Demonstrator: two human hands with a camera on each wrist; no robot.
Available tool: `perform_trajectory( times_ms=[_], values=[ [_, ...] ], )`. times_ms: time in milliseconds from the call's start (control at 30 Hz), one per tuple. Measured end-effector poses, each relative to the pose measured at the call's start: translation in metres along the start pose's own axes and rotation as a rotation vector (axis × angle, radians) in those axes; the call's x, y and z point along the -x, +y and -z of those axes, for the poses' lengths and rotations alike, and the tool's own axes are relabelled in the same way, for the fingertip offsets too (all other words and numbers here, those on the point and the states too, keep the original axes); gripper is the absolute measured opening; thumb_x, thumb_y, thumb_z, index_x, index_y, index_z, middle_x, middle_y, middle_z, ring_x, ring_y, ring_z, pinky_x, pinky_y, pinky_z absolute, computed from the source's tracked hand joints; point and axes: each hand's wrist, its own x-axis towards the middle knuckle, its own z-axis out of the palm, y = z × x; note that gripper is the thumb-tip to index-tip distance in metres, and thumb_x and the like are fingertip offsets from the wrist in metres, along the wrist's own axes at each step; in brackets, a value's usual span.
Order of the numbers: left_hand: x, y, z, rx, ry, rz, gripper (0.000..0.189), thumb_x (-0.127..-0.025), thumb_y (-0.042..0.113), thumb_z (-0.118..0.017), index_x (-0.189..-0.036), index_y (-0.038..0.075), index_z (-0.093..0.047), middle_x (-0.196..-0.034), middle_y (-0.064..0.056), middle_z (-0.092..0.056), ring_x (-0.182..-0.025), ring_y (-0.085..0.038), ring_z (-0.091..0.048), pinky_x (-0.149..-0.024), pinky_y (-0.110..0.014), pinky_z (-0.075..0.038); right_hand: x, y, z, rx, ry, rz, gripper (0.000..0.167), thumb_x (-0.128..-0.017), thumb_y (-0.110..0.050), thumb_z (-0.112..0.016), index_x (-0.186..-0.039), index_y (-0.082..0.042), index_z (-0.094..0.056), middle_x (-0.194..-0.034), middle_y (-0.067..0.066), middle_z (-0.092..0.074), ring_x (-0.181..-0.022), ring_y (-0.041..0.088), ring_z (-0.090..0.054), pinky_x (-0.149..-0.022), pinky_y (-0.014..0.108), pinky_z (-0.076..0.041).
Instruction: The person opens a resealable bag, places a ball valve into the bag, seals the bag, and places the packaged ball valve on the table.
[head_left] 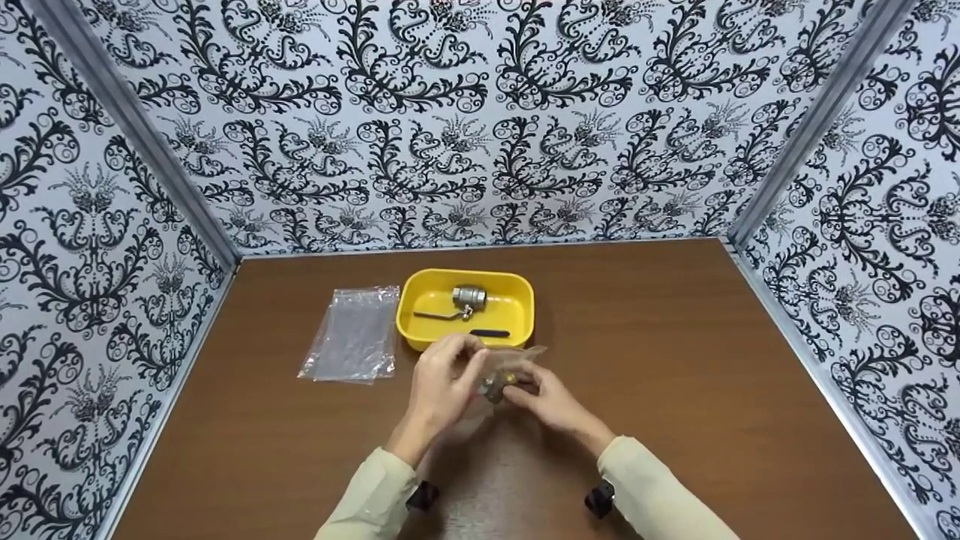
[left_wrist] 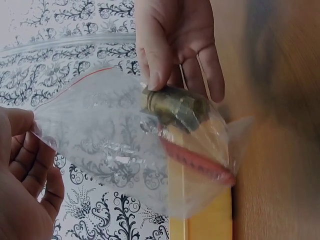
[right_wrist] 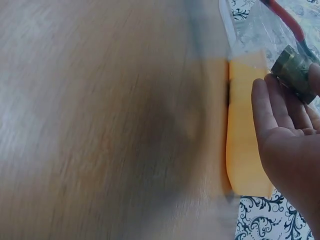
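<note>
A clear zip bag (left_wrist: pixel 110 120) with a red line along its mouth is stretched out between the two hands, in front of the yellow tray. My left hand (head_left: pixel 442 379) pinches the bag's edge between thumb and fingers. At the bag's other end, my right hand (head_left: pixel 555 401) grips a brass ball valve (left_wrist: pixel 177 107), thumb on top and fingers beneath. The valve's red lever handle (left_wrist: pixel 200 162) shows through the plastic, low in the bag. In the right wrist view the valve's end (right_wrist: pixel 295 72) lies over the right fingers.
The yellow tray (head_left: pixel 529 311) holds a silver ball valve (head_left: pixel 469 298) with a lever, and a dark blue handle (head_left: pixel 489 333) near its front wall. Left of the tray, several flat clear bags (head_left: pixel 352 337) lie on the brown table (head_left: pixel 637 322). Patterned walls enclose the table.
</note>
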Motion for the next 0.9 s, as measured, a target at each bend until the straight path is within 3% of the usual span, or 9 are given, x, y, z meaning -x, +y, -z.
perform_trajectory(
  times_ms=[333, 500, 700, 900],
  values=[
    [0.002, -0.012, 0.002, -0.009, 0.037, 0.078, 0.008, -0.091, 0.018, -0.068, -0.087, 0.011, -0.067, -0.081, 0.001, -0.066, -0.074, -0.01, -0.06, -0.067, -0.024, -0.051, 0.002, 0.003, 0.008, -0.011, 0.099, 0.038, 0.034, -0.093, -0.009, -0.063, -0.125, 0.001, -0.058, -0.121, 0.022, -0.064, -0.106, 0.007, -0.062, -0.091, 0.021, -0.05],
    [0.003, -0.017, 0.003, -0.003, 0.027, 0.13, 0.007, -0.09, 0.017, -0.069, -0.088, 0.01, -0.068, -0.082, -0.001, -0.068, -0.074, -0.012, -0.062, -0.068, -0.029, -0.053, 0.004, 0.001, 0.011, -0.036, 0.114, 0.029, 0.034, -0.093, -0.008, -0.063, -0.125, 0.004, -0.057, -0.12, 0.025, -0.065, -0.105, 0.007, -0.063, -0.09, 0.021, -0.051],
    [0.005, -0.023, 0.004, 0.018, -0.016, 0.174, 0.006, -0.09, 0.016, -0.069, -0.091, 0.011, -0.068, -0.081, 0.0, -0.068, -0.072, -0.013, -0.061, -0.066, -0.024, -0.05, 0.009, 0.0, 0.016, 0.041, 0.127, 0.007, 0.035, -0.093, -0.01, -0.063, -0.125, 0.004, -0.058, -0.121, 0.022, -0.065, -0.104, 0.009, -0.062, -0.088, 0.021, -0.051],
    [0.007, -0.028, 0.007, 0.013, -0.049, 0.22, 0.008, -0.088, 0.014, -0.07, -0.095, 0.012, -0.068, -0.084, 0.001, -0.07, -0.073, -0.01, -0.061, -0.067, -0.031, -0.054, 0.013, -0.005, 0.021, 0.094, 0.15, -0.024, 0.032, -0.094, -0.008, -0.062, -0.124, 0.002, -0.059, -0.116, 0.019, -0.067, -0.099, 0.01, -0.062, -0.085, 0.02, -0.052]
  ],
)
